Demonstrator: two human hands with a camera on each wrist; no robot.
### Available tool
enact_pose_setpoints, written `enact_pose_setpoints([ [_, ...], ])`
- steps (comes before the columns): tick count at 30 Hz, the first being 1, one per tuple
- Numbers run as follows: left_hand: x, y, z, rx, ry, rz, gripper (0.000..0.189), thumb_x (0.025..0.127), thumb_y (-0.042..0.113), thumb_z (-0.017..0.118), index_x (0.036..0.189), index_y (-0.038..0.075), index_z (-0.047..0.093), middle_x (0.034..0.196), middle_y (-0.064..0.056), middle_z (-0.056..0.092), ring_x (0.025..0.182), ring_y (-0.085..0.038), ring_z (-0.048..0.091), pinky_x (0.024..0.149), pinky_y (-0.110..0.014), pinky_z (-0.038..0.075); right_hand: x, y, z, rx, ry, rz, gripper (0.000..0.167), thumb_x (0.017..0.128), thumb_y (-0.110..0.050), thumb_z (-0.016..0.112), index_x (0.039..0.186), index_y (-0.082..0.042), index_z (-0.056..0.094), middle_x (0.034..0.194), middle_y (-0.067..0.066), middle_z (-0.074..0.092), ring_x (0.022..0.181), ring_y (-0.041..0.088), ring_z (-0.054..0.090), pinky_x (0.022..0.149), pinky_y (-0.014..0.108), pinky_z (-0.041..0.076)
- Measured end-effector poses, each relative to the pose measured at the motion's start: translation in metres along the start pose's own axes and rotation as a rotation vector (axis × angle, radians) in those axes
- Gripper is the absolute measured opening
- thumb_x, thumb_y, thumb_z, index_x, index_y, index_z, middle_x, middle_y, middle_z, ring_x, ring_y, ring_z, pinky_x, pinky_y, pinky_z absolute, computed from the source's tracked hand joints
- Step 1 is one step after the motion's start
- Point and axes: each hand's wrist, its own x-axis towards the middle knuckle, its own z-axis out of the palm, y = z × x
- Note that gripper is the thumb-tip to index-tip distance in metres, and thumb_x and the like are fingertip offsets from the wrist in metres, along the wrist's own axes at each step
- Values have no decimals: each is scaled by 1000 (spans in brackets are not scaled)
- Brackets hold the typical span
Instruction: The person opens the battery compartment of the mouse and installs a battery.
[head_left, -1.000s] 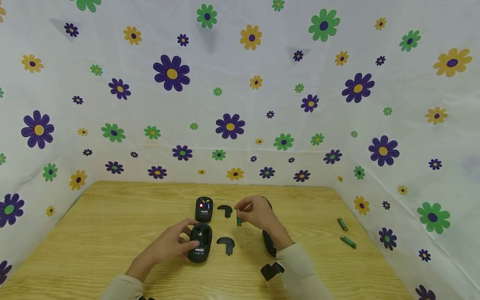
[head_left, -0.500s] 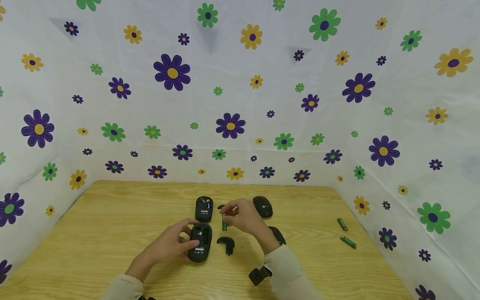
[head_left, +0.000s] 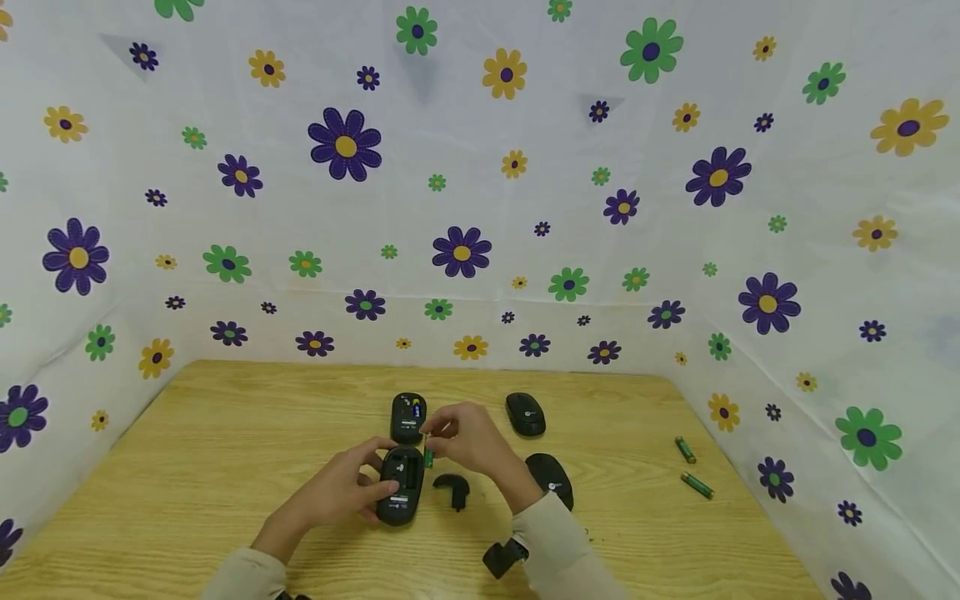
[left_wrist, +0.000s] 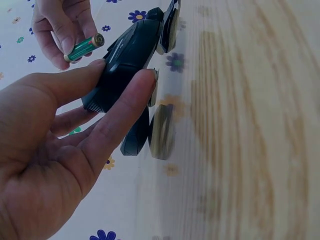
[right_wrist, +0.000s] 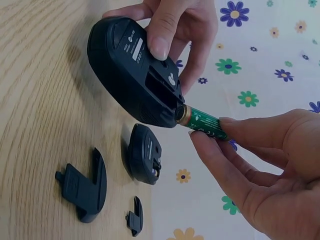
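My left hand (head_left: 341,487) grips a black computer mouse (head_left: 400,507) turned underside up, thumb on its label side. Its battery compartment (right_wrist: 162,91) is uncovered, with no battery visible inside. Between thumb and fingers, my right hand (head_left: 471,440) pinches a green battery (right_wrist: 206,124). One end of that battery is right at the mouse's edge beside the compartment in the right wrist view. Just behind, a smaller upturned mouse (head_left: 407,419) has a blue battery in its open compartment. A black battery cover (head_left: 454,490) lies right of the held mouse.
A second, smaller cover (right_wrist: 135,220) shows in the right wrist view. Two mice sit upright to the right, a far one (head_left: 525,414) and a nearer one (head_left: 551,479) partly behind the right forearm. Two green batteries (head_left: 686,450) lie near the table's right edge.
My right hand has carried the green battery leftward to the held mouse, uncovering the upright mice. The red light on the far upturned mouse no longer shows. My left hand has stayed put.
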Motion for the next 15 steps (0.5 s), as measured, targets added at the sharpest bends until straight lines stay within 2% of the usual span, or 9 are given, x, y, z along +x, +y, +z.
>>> enact_pose_setpoints([
  [15,1,-2,1,1,-14,8,59,99,16,70,149,2,42,118,-25,60,91,-24,75,63,-39,66,2,-7,11,-27,-10,-18,6,90,-2,77,96,-4,78,92,9,75,75,11,70,62,18,58],
])
